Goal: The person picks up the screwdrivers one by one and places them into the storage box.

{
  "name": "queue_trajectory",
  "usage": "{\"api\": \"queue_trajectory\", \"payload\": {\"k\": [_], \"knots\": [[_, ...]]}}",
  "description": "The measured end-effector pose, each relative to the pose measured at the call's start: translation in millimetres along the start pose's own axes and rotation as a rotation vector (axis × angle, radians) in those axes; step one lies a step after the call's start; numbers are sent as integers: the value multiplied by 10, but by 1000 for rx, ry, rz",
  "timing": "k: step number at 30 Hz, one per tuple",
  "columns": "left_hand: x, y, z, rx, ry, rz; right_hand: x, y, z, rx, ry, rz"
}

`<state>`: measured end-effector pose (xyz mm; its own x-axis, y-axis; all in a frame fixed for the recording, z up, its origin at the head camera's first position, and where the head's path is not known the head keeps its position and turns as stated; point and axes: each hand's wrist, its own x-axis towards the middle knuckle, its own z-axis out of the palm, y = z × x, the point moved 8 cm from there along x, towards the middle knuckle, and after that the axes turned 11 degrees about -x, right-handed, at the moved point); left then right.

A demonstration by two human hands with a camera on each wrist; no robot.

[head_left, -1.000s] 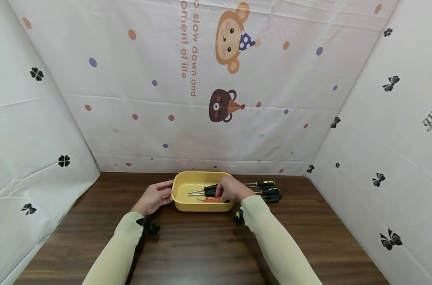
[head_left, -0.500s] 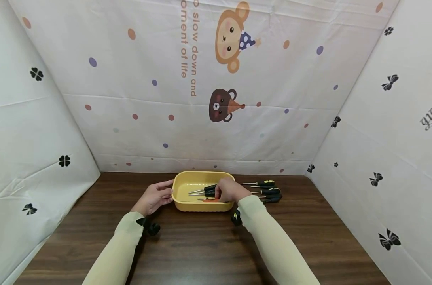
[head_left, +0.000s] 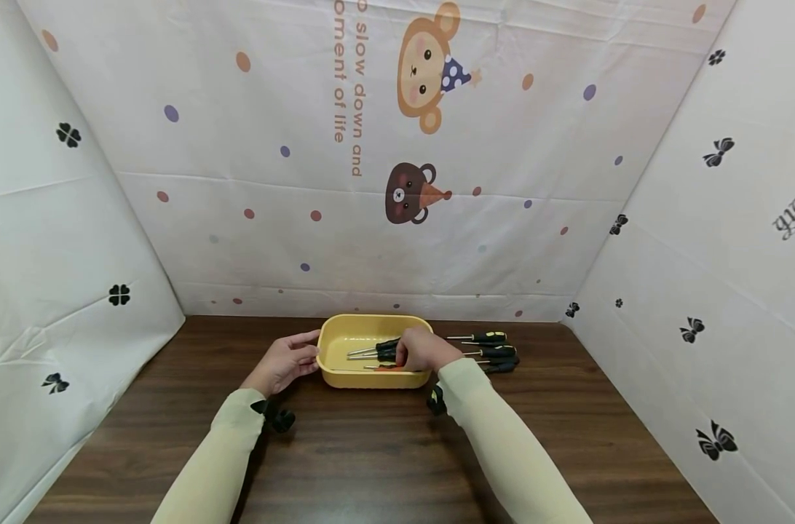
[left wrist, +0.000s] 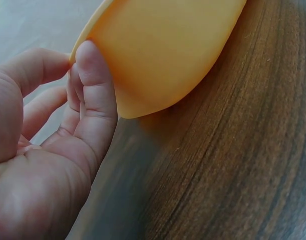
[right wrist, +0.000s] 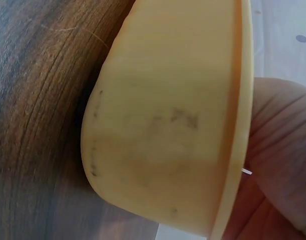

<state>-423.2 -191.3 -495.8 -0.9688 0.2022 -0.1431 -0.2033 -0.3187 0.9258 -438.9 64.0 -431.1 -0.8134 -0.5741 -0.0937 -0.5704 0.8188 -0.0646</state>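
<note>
A yellow plastic bin (head_left: 345, 380) stands at the back of the table. My left hand (head_left: 282, 365) holds its left end, thumb and fingertips at the rim and outer wall in the left wrist view. Over the bin's right end, my right hand (head_left: 426, 349) reaches inside with curled fingers around an orange-handled screwdriver (head_left: 391, 368), partly hidden by the hand and the front wall. Beside it in the bin lie black-handled screwdrivers (head_left: 386, 356), shafts to the left. In the right wrist view the bin's wall hides the fingertips of the right hand (right wrist: 280, 150).
Several black and yellow screwdrivers (head_left: 497, 351) lie on the brown wooden table (head_left: 371, 451) just right of the bin. A printed white cloth (head_left: 273, 240) rises directly behind it, with more cloth at both sides.
My right hand has shifted slightly left and covers more of the orange handle, which sits a little lower behind the front wall. The left hand and the bin have stayed put.
</note>
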Motion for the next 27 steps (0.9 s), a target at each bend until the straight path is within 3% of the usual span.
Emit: {"api": "queue_trajectory", "payload": {"k": [12, 18, 27], "knots": [[10, -8, -7, 4, 3, -3, -62, -31, -74, 31, 32, -50], [14, -10, -9, 3, 5, -1, -119, 54, -95, 139, 71, -50], [18, -14, -11, -1, 1, 0, -293, 247, -150, 329, 134, 37]]}}
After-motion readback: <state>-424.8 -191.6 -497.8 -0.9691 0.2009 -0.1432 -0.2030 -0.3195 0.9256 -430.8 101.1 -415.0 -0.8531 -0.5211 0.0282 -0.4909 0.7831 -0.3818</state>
